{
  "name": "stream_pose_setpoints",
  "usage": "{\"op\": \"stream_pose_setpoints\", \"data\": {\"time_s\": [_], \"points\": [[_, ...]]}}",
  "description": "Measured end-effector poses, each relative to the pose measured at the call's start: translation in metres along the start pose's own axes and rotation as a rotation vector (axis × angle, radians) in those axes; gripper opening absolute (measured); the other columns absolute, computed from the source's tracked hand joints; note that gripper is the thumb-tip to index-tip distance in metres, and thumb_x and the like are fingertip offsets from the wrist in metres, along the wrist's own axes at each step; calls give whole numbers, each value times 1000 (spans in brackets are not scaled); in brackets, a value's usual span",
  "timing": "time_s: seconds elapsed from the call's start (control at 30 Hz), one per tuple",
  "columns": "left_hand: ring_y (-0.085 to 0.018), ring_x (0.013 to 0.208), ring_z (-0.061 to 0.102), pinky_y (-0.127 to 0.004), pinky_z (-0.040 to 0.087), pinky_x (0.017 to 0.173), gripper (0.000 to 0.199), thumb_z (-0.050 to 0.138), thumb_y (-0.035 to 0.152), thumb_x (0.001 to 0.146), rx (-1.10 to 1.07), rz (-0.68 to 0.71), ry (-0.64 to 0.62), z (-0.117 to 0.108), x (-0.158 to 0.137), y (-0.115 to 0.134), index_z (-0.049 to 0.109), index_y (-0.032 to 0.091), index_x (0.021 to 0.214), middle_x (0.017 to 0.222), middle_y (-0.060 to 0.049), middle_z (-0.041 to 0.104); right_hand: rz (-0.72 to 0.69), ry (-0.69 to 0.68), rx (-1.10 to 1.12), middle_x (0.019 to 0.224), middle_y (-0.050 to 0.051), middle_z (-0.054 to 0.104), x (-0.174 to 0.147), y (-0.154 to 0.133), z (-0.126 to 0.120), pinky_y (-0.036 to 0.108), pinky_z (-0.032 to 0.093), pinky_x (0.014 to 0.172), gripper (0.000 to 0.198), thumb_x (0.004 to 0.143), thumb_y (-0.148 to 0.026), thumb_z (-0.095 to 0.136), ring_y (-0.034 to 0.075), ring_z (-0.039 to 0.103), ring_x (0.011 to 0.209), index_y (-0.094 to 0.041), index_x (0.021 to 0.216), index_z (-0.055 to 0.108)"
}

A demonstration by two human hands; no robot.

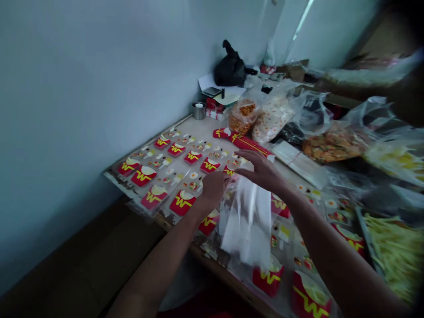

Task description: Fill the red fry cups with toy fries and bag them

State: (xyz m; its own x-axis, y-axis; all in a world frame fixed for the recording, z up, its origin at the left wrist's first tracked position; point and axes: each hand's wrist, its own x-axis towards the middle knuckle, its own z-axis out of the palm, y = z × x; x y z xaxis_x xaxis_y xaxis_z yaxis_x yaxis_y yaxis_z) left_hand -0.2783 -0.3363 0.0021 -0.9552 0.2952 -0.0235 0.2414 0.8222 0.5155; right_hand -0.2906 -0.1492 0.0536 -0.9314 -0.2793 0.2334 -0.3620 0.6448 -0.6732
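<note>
My left hand [213, 189] is closed in a fist at the upper end of a bundle of clear plastic bags [248, 225], which hangs toward the table's front edge. Just right of it, above the bundle, my right hand [261, 172] is open, its thumb and fingers apart. Under both hands, rows of flat clear bags hold small red fry pouches with a yellow zigzag, such as one red pouch [183, 202] left of the bundle. Little printed food pictures show beside the pouches. The fingertips of my left hand are partly hidden.
A strip of stacked red pouches [250, 143] lies behind the hands, beside a pile of flat clear bags [298, 161]. Filled snack bags [274, 119] and a tray of pale yellow strips [394, 251] stand right. A metal cup [198, 111] and black bag [230, 68] are near the wall.
</note>
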Motion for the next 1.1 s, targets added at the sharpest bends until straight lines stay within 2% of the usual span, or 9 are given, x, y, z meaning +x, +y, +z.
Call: {"op": "stream_pose_setpoints", "data": {"time_s": [0.07, 0.17, 0.33, 0.4, 0.5, 0.63, 0.8, 0.9, 1.1], "points": [[-17, 82, 66, -27, 44, 72, 33, 55, 45, 96, -172, 11, 94, -21, -15, -15, 77, 20, 92, 86, -5, 74, -100, -134, 15, 128, 11, 67, 11, -8, 4, 45, 50, 92, 71, 69, -50, 85, 31, 63, 112, -26, 132, 64], [-14, 70, 60, -24, 42, 65, 39, 58, 52, 92, -499, 3, 242, -55, -42, -47, 73, 16, 95, 80, -2, 70, -63, -287, 308, 89, 6, 73, 35, -35, 33, 36, 52, 75, 40, 75, -52, 80, 23, 67, 82, -21, 99, 74], [-16, 75, 60, -25, 43, 66, 37, 70, 49, 83, -720, -148, -9, -112, -101, -124, 74, 16, 100, 84, -4, 71, -210, -549, 556, 79, 2, 71, 83, -99, 129, 29, 49, 69, 27, 85, -48, 71, 17, 64, 74, -20, 86, 73], [-14, 67, 55, -24, 39, 60, 37, 66, 52, 85, -739, -289, -79, -131, -130, -160, 76, 16, 89, 76, -3, 68, -309, -680, 501, 84, 2, 73, 110, -115, 171, 30, 50, 72, 32, 94, -49, 58, 19, 66, 78, -20, 93, 74], [-10, 53, 42, -22, 27, 50, 45, 63, 59, 85, -756, -573, -55, -151, -177, -214, 75, 15, 83, 62, 1, 58, -525, -658, 218, 116, 9, 72, 159, -126, 228, 40, 48, 93, 33, 92, -42, 61, 26, 65, 107, -20, 115, 71], [-14, 68, 56, -22, 39, 60, 40, 77, 56, 73, -799, -804, 201, -157, -229, -271, 77, 18, 83, 76, -2, 68, -785, -806, -262, 151, 16, 49, 207, -130, 279, 52, 33, 112, 88, 66, -36, 87, 37, 42, 139, -21, 145, 50], [-12, 61, 52, -23, 39, 58, 36, 86, 48, 60, -933, -941, 364, -145, -249, -307, 69, 18, 68, 67, 1, 64, -881, -884, -513, 152, 15, 47, 216, -134, 293, 55, 35, 109, 100, 62, -34, 90, 39, 44, 135, -26, 150, 42], [-10, 54, 44, -22, 33, 52, 37, 83, 48, 63, -915, -916, 358, -140, -241, -310, 62, 18, 62, 57, 4, 53, -945, -825, -533, 144, 13, 54, 208, -135, 292, 52, 37, 107, 92, 62, -28, 89, 37, 50, 126, -24, 144, 48], [-12, 56, 49, -23, 36, 52, 38, 84, 48, 58, -688, -938, 374, -143, -228, -306, 62, 18, 63, 61, 2, 59, -881, -852, -446, 142, 17, 56, 201, -132, 298, 52, 36, 107, 103, 58, -36, 89, 37, 51, 126, -18, 148, 43]]}}
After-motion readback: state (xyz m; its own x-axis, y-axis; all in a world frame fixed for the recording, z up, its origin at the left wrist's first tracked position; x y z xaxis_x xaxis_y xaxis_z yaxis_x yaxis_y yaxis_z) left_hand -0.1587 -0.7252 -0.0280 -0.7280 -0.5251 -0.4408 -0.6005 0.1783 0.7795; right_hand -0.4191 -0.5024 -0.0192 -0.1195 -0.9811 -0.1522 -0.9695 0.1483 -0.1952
